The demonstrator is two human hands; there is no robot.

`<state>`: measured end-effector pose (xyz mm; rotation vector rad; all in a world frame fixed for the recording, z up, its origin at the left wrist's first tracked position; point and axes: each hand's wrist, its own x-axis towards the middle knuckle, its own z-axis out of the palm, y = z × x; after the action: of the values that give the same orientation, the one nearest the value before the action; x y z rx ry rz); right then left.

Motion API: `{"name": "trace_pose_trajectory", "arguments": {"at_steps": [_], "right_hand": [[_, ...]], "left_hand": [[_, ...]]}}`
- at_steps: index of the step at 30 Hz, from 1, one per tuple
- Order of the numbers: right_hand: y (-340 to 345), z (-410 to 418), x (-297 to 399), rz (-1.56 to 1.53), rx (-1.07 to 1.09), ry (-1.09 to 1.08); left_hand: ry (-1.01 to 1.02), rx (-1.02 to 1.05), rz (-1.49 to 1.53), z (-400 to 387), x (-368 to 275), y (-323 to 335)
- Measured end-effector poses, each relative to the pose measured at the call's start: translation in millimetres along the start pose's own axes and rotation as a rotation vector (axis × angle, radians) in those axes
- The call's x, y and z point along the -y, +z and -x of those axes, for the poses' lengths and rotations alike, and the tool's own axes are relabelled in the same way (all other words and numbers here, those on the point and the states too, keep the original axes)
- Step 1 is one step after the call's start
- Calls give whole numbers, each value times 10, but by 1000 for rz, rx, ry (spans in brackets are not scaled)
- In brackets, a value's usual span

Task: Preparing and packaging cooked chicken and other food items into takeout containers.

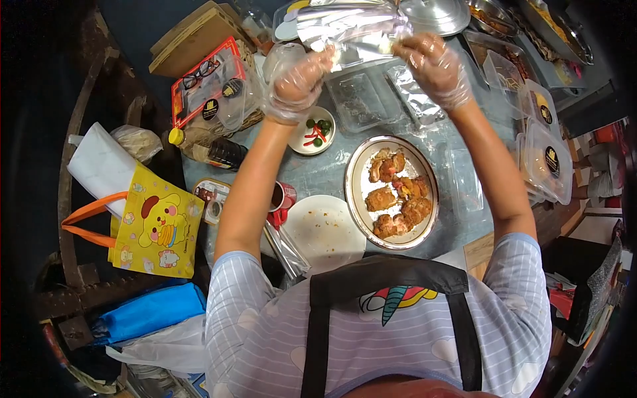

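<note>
Between my hands a sheet of aluminium foil (pixel 351 32) is held up over the far part of the table. My left hand (pixel 301 82), in a clear plastic glove, pinches its near left corner. My right hand (pixel 433 64), gloved the same way, grips the near right corner. Below the foil lies a clear plastic container (pixel 366 102). Beside it, partly under my right hand, is another foil-lined container (pixel 415 94). Closer to me, an oval plate (pixel 352 199) carries several pieces of browned, breaded food (pixel 415 211). A small white dish (pixel 298 144) holds green citrus fruits and sliced red chillies.
A white plate with crumbs (pixel 323 229), a red mug (pixel 286 196) and a dark sauce bottle (pixel 219 149) stand at the left. Stacked clear lids (pixel 547 159) line the right edge. Metal trays of food (pixel 490 17) and a metal lid (pixel 438 15) are at the back.
</note>
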<state>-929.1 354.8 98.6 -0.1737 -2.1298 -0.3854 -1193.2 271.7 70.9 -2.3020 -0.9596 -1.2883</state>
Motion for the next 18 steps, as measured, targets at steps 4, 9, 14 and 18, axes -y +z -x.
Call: {"name": "trace_pose_trajectory", "arguments": {"at_steps": [4,9,14,18], "right_hand": [[421,720,158,-29,132,96],[804,1245,264,-150,523,281],[777,1251,204,-251,746,342],[691,1073,184,-243,943,271]], "left_hand": [[-269,207,58,682,-69,426],[-503,459,-9,1244,-43,790],[-569,729,-72,1070,-136,766],[-510,712,-9,1056,-115,774]]}}
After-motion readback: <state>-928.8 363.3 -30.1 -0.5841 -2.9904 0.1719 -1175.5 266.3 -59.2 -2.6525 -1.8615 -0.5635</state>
